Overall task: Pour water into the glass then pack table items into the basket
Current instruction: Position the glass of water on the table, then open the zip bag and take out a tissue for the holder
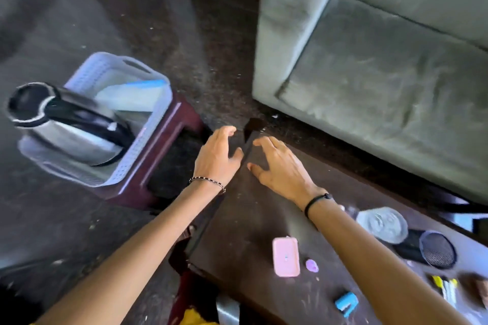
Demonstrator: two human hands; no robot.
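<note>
Dark wooden coffee table (253,219) on a speckled dark floor beside a grey-green sofa (383,66), carrying a glass (383,224), pink case (286,256), mesh-fronted speaker (437,248) and blue stapler-like item (346,303). Off its left edge, a lavender basket (148,126) on a maroon stool (169,140), holding a steel kettle (66,124) and folded papers. Left hand (216,158) and right hand (280,166) over the table's far corner, fingers spread, empty; no legible writing.

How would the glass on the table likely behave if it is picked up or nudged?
The glass looks clear and patterned, so probably rigid and breakable. It seems to hold water, so likely heavy for its size and apt to spill if tipped. Blur hides its base.
</note>
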